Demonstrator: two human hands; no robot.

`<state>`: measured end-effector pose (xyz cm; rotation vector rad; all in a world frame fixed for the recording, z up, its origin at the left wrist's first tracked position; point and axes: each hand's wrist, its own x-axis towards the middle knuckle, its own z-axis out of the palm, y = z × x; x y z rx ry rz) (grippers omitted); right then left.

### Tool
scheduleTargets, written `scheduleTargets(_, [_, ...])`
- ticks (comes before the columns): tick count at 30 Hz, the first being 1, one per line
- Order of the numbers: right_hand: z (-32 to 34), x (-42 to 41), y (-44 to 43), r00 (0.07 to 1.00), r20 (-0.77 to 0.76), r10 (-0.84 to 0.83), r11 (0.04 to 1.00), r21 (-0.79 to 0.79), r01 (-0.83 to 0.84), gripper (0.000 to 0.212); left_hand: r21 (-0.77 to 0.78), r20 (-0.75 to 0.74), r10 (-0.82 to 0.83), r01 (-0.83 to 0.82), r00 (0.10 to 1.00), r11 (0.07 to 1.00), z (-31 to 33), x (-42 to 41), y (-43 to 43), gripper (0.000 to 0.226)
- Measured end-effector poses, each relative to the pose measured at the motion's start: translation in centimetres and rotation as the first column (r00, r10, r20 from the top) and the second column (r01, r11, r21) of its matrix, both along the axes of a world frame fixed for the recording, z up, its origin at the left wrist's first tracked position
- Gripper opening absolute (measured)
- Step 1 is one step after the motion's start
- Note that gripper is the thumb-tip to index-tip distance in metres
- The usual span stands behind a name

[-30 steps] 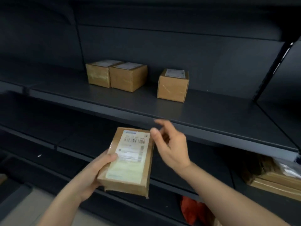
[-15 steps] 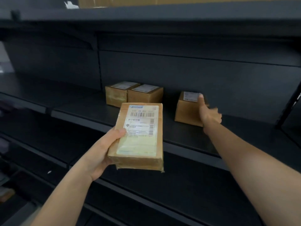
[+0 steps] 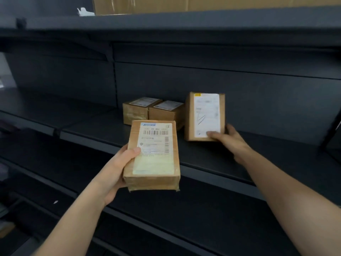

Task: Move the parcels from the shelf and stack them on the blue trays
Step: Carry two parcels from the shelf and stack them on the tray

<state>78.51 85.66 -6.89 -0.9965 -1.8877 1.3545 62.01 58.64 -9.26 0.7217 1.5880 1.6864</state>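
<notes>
My left hand (image 3: 118, 169) holds a flat brown parcel (image 3: 154, 159) with a barcode label, in front of the dark shelf (image 3: 212, 159). My right hand (image 3: 228, 141) grips the lower right corner of a second brown parcel (image 3: 204, 115), tipped up so its white label faces me, its lower edge near the shelf board. Two more small brown parcels (image 3: 136, 109) (image 3: 166, 112) stand side by side at the back of the same shelf, left of the tipped one. No blue trays are in view.
The shelf unit is dark, with lower boards (image 3: 166, 215) below and an upper board (image 3: 184, 21) overhead carrying a large cardboard box (image 3: 140, 4). A dark upright (image 3: 332, 137) bounds the shelf on the right.
My right hand has closed on the right-hand parcel and tipped it up so the label faces me. The left hand kept its parcel and the view came closer to the shelf.
</notes>
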Motion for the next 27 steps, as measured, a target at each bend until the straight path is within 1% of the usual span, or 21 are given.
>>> scheduleTargets(2, [-0.6,0.0,-0.7,0.996,0.065,0.068,0.997,0.028,-0.07,0.078,-0.007,-0.011,0.018,-0.018,1.0,1.0,-0.2,-0.1,0.2,0.052])
scheduleTargets(3, [-0.8,-0.1,-0.9,0.993,0.074,0.089,0.995,0.037,-0.092,0.084,-0.01,-0.02,0.023,-0.023,1.0,1.0,-0.3,-0.2,0.3,0.048])
scheduleTargets(5, [-0.9,-0.3,-1.1,0.988,0.051,0.149,0.988,0.04,-0.151,0.105,-0.013,-0.043,0.045,-0.046,0.998,0.999,-0.5,-0.4,0.4,0.044])
scheduleTargets(7, [-0.6,-0.6,-1.4,0.969,0.043,0.243,0.968,0.049,-0.245,0.12,-0.019,-0.068,0.082,-0.083,0.994,0.996,-0.5,-0.6,0.5,0.043])
scheduleTargets(9, [-0.3,-1.1,-1.7,0.944,0.059,0.324,0.944,0.051,-0.327,0.126,-0.029,-0.081,0.096,-0.099,0.992,0.995,-0.3,-0.7,0.5,0.044])
scheduleTargets(11, [0.1,-1.6,-1.8,0.928,0.055,0.368,0.928,0.048,-0.37,0.129,-0.038,-0.091,0.099,-0.103,0.991,0.994,-0.1,-0.7,0.6,0.046])
scheduleTargets(16, [0.9,-2.5,-2.0,0.929,0.018,0.37,0.928,0.047,-0.371,0.122,-0.042,-0.097,0.161,-0.166,0.982,0.985,0.5,-1.3,0.7,0.046])
scheduleTargets(18, [0.9,-2.9,-2.2,0.92,0.032,0.391,0.918,0.063,-0.392,0.111,-0.05,-0.087,0.172,-0.176,0.981,0.983,0.6,-1.5,0.5,0.044])
scheduleTargets(20, [0.7,-3.3,-2.4,0.927,0.027,0.373,0.923,0.093,-0.374,0.103,-0.061,-0.066,0.19,-0.194,0.98,0.979,0.6,-1.6,0.2,0.043])
scheduleTargets(23, [0.6,-3.7,-2.8,0.938,-0.08,0.338,0.939,0.095,-0.33,0.092,-0.077,-0.043,0.203,-0.205,0.978,0.976,0.4,-1.8,-0.6,0.04])
scheduleTargets(25, [0.5,-3.9,-3.0,0.92,-0.167,0.354,0.935,0.042,-0.352,0.089,-0.074,-0.045,0.204,-0.207,0.978,0.976,0.3,-1.8,-1.2,0.036])
scheduleTargets(27, [0.7,-4.1,-3.6,0.892,-0.244,0.38,0.921,0.008,-0.39,0.077,-0.064,-0.044,0.218,-0.221,0.975,0.973,0.3,-1.6,-1.9,0.032])
